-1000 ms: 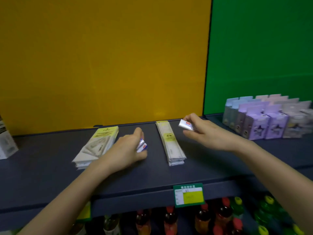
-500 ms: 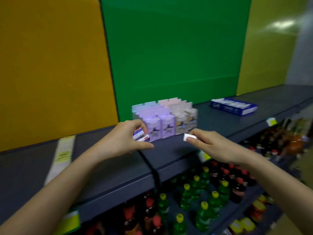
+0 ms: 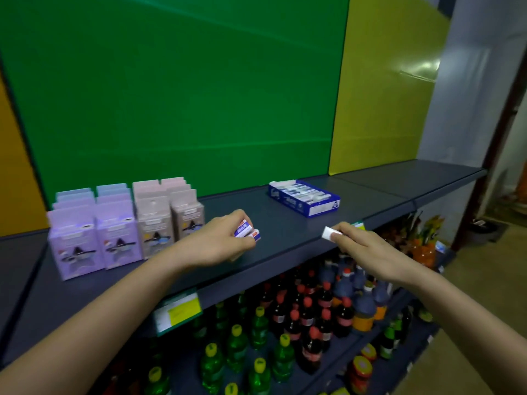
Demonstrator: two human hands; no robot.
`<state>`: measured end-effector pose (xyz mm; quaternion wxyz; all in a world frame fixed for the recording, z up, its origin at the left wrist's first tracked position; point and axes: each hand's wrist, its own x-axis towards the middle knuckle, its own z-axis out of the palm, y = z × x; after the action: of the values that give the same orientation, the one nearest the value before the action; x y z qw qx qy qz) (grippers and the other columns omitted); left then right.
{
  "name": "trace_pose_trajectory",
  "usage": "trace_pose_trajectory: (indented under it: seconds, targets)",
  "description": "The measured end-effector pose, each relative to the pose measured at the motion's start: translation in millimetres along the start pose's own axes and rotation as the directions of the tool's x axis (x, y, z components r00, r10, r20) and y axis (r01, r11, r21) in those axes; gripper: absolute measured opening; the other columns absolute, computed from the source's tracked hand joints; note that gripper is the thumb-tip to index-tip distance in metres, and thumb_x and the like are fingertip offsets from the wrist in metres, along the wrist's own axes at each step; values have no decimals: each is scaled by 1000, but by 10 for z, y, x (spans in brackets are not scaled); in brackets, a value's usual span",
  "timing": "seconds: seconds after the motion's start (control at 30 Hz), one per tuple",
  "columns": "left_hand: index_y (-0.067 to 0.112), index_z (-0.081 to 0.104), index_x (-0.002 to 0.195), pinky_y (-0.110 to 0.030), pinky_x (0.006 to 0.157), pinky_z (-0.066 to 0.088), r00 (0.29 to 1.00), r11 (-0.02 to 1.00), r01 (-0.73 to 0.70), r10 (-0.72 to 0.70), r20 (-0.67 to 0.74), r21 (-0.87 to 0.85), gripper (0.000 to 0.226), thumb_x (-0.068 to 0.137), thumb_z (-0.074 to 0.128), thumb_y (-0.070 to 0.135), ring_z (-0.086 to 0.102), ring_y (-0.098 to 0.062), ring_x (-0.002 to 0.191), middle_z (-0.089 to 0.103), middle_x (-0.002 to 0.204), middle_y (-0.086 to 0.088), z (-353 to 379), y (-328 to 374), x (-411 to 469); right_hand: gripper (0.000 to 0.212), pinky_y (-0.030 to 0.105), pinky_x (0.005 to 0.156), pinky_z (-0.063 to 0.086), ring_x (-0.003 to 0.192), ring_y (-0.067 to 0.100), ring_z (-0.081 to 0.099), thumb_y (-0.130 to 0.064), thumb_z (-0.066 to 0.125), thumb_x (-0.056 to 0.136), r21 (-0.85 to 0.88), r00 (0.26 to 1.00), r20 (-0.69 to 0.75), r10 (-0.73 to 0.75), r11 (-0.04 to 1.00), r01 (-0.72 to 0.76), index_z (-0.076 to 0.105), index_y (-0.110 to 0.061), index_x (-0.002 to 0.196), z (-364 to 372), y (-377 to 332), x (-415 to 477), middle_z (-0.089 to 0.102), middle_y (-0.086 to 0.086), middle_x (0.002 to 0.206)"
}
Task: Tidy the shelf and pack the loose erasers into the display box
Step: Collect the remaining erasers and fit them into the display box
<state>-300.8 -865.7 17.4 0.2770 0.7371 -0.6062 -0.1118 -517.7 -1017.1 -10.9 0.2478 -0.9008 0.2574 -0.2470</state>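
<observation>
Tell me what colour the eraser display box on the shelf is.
The display box is blue with white lettering, clearest in the head view.

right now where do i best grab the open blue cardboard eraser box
Probably the near short end wall, approached from the front of the dark shelf: the blue cardboard display box lies flat, open-topped, that end angled toward you, leaving its rim free to pinch.

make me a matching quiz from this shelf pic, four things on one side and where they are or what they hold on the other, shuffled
1 left hand
2 right hand
3 blue display box
4 purple cartons

a pinches one white eraser
b far left on the shelf
c grips wrapped erasers
d on the shelf beyond both hands

Pairs: 1-c, 2-a, 3-d, 4-b
</observation>
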Motion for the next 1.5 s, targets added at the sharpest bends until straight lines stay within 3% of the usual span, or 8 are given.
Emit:
trace_pose_trajectory:
  seconds: [0.23,0.33,0.43,0.6,0.8,1.0,1.3,1.5]
  targets:
    - [20,47,90,-28,62,37,998,999,-24,26,52,-40,9,88,53,25,48,-13,63,57,68,3,300,281,955,26,29,75,41,85,18,54,-31,39,97,-46,1000,9,-12,999,13,54,-10,98,-388,722,471,60,5,92]
    - [18,50,90,-32,67,41,998,999,-40,42,45,-37,11,87,56,26,50,-15,66,59,71,2,386,309,1386,36,23,71,43,82,15,56,-46,40,91,-26,998,22,-56,998,56,56,-16,101,-506,945,743,62,0,93]
    - [12,51,91,-34,70,42,999,999,-47,47,18,5,15,88,55,27,49,-17,69,57,74,0,418,320,1758,48,31,78,46,90,18,59,-61,40,80,-10,995,37,-97,995,97,58,-21,100,-629,1131,1106,65,-1,97]
    - [7,52,95,-27,62,35,996,994,-26,36,-86,109,22,90,53,28,43,-12,68,52,79,2,404,287,2167,25,32,84,49,95,16,60,-39,53,87,-76,969,83,-231,968,237,61,-21,103,-712,1350,1737,63,1,103]
    - [2,53,96,-30,63,34,987,994,36,-19,-157,105,26,91,53,27,40,-14,66,51,75,0,340,186,2326,23,12,73,40,79,-4,55,-28,66,82,-79,898,252,-360,917,390,67,-20,103,-528,1355,2231,59,-20,84]
    - [4,54,97,-33,67,38,965,990,114,-91,-246,78,25,89,55,28,42,-15,69,56,81,-8,361,175,2321,22,11,73,46,78,3,61,-25,76,72,-2,812,376,-447,876,483,68,-25,92,-337,1331,2568,64,-15,78]
    - [8,56,99,-36,68,43,920,973,229,-210,-330,19,25,88,56,30,47,-13,70,63,89,-13,571,301,2339,22,23,74,52,76,8,63,-22,78,70,63,706,434,-560,800,596,69,-19,89,-249,1454,2726,70,-6,85]
    - [13,58,98,-32,67,46,895,963,270,-257,-364,-15,19,87,59,28,51,-9,68,62,80,3,731,395,2344,23,29,83,50,88,10,60,-27,74,74,103,648,427,-631,745,659,67,-21,95,-218,1525,2753,67,-4,98]
